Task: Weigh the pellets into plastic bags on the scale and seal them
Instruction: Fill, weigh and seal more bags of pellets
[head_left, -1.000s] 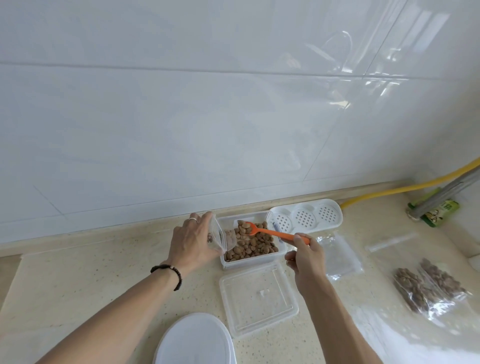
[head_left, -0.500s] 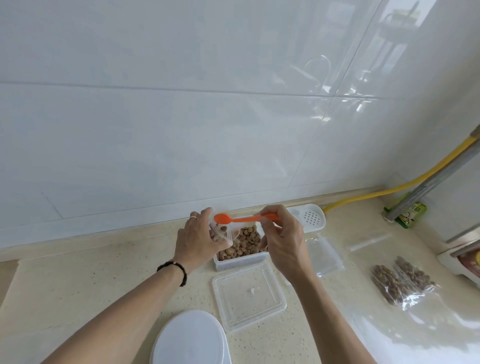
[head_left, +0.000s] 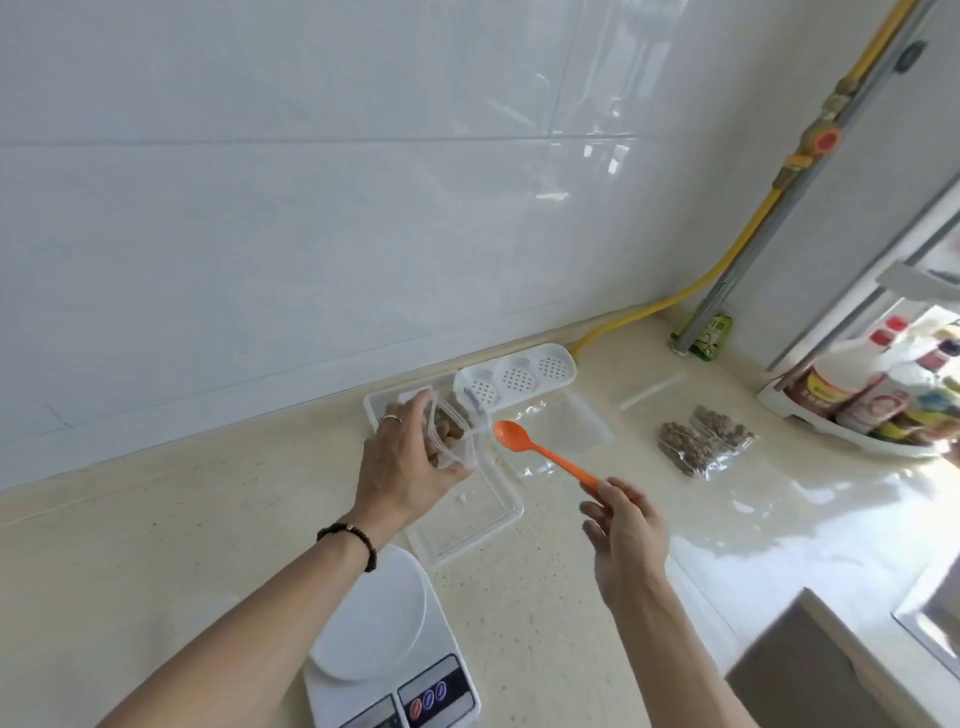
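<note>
My left hand (head_left: 402, 465) grips a clear plastic bag (head_left: 453, 435) with brown pellets in it, held above the counter in front of the clear pellet container (head_left: 382, 408). My right hand (head_left: 621, 512) pinches the handle end of an orange spoon (head_left: 540, 452); its bowl is empty and points toward the bag. The white scale (head_left: 384, 654) sits near me, below my left forearm, with nothing on its platter. Two filled bags of pellets (head_left: 701, 439) lie to the right.
The container's clear lid (head_left: 467, 519) lies flat between scale and container. A white perforated tray (head_left: 519, 376) sits by the wall, empty clear bags (head_left: 566, 431) beside it. A yellow hose (head_left: 675, 299), a bottle rack (head_left: 883, 410) and a sink (head_left: 831, 665) are at the right.
My right hand drew the spoon back from over the container toward the right and nearer me. The view swung right and down, bringing in the scale's buttons, the rack and the sink.
</note>
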